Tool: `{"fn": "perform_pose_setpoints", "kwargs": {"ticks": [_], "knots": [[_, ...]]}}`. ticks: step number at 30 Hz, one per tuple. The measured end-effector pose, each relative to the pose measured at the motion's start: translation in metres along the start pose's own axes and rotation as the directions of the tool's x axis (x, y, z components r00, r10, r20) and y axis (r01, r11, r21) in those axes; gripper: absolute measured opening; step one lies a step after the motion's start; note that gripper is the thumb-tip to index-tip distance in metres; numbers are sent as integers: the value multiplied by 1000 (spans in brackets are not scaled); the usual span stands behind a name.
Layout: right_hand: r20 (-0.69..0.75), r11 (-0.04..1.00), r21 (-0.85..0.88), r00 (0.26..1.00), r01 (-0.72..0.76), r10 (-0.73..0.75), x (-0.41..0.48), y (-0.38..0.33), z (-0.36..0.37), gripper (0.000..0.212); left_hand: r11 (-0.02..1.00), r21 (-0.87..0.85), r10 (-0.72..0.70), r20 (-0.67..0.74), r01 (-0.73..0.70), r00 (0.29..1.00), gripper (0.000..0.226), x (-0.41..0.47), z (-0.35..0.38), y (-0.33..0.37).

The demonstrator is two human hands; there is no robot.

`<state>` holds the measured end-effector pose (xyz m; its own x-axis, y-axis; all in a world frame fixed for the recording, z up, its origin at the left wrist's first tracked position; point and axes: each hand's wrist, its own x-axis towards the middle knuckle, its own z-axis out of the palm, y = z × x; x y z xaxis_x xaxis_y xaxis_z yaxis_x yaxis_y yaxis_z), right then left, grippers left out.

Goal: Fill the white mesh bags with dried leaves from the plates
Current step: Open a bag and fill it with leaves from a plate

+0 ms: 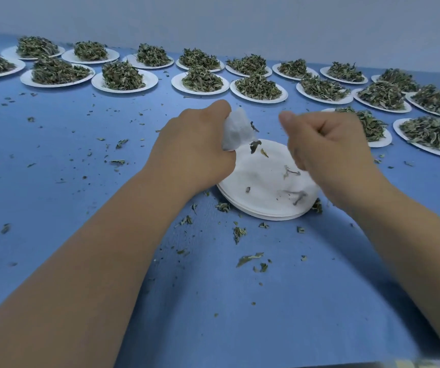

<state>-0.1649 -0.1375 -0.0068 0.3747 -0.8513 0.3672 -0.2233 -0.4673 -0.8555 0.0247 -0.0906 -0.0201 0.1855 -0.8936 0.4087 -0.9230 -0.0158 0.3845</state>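
Loosely crumpled white mesh bag [236, 132]

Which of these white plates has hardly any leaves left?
The top plate of the stack, nearest the person, below the right hand and the left hand gripping the mesh bag. It carries only a few scraps; every other plate is heaped.
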Motion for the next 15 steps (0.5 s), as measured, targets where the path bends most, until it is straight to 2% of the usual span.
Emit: {"fn": "perform_pose_setpoints", "kwargs": {"ticks": [1, 2, 4, 6, 7, 8, 10, 13, 15], "knots": [[-52, 982, 160, 992, -101, 111, 8, -8, 1, 57, 1000, 18, 9, -22, -9, 1000, 22, -1, 1, 2], [-82, 915, 349, 966, -201, 244, 16, -14, 2, 56, 999, 23, 22, -39, -21, 999, 23, -2, 1, 4], [-42, 664, 685, 893, -301, 448, 30, -22, 11, 49, 998, 28, 49, -48, -48, 998, 24, -4, 2, 7], [10, 402, 876, 844, -265, 536, 42, -30, 22, 42, 998, 42, 56, -55, -54, 997, 25, -5, 3, 10], [20, 321, 917, 831, -237, 556, 46, -33, 28, 39, 997, 52, 52, -65, -49, 997, 26, -5, 3, 10], [14, 290, 933, 824, -215, 566, 47, -36, 33, 37, 997, 57, 47, -75, -43, 996, 25, -5, 4, 11], [-27, 341, 918, 825, -204, 565, 47, -38, 43, 39, 999, 43, 32, -82, -29, 996, 24, -4, 5, 10], [-115, 545, 814, 864, -201, 491, 44, -37, 53, 34, 999, -54, -5, -88, 0, 996, 32, -4, 9, 9], [-156, 641, 746, 887, -182, 435, 44, -38, 57, 31, 990, -139, -33, -96, 20, 995, 33, -4, 10, 11]]}}
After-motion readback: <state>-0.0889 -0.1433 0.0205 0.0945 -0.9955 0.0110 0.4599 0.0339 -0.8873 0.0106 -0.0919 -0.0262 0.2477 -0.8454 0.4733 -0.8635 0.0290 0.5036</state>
